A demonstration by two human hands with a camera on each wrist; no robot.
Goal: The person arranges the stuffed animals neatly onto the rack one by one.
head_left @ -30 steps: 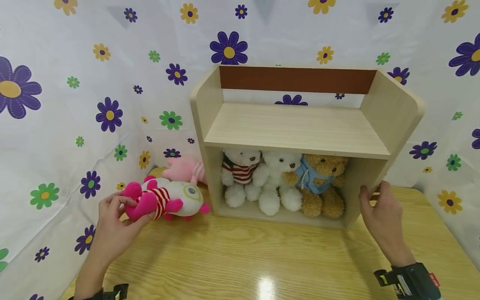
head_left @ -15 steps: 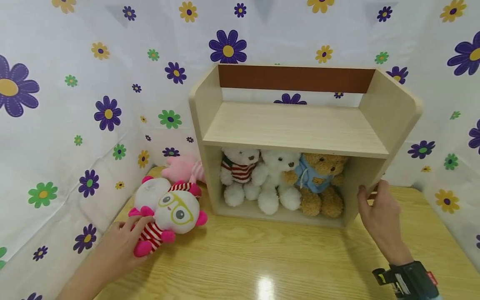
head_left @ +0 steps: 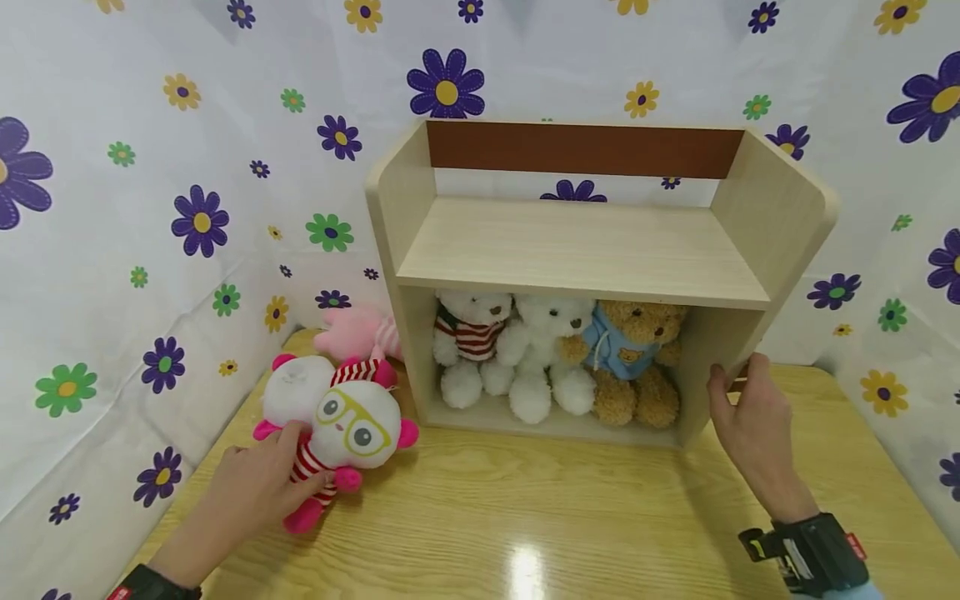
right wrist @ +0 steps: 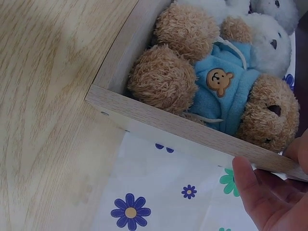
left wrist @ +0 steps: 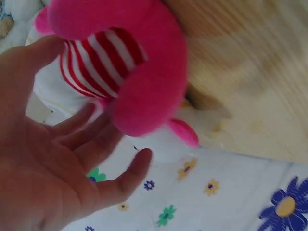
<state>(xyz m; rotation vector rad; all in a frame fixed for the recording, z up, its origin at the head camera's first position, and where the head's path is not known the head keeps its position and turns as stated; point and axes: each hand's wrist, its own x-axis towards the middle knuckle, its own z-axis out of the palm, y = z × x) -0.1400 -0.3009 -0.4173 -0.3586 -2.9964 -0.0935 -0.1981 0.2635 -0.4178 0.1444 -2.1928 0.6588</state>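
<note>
My left hand [head_left: 255, 483] grips the striped body of a plush panda [head_left: 356, 429] with yellow glasses and pink limbs, at the front left of the shelf. Its face points up. In the left wrist view, the thumb lies along the red-and-white stripes [left wrist: 98, 60] and the fingers reach under the toy. Another white-and-pink plush [head_left: 294, 390] lies just behind it, partly covered. On the other side, my right hand [head_left: 757, 437] holds the side panel of the wooden shelf [head_left: 585, 250], its thumb and fingers at the panel's edge.
Three teddy bears sit in the lower compartment: one in a striped sweater [head_left: 476, 340], a plain white one [head_left: 551, 358] and a brown one in a blue hoodie [head_left: 618, 354]. A pink plush [head_left: 348, 333] lies left of the shelf. Flowered cloth [head_left: 247, 217] hangs behind the wooden table [head_left: 465, 517].
The left hand has brought the glasses panda forward and turned it face up, uncovering the other plush behind. Its fingers have shifted onto the body. My right hand keeps its place on the shelf.
</note>
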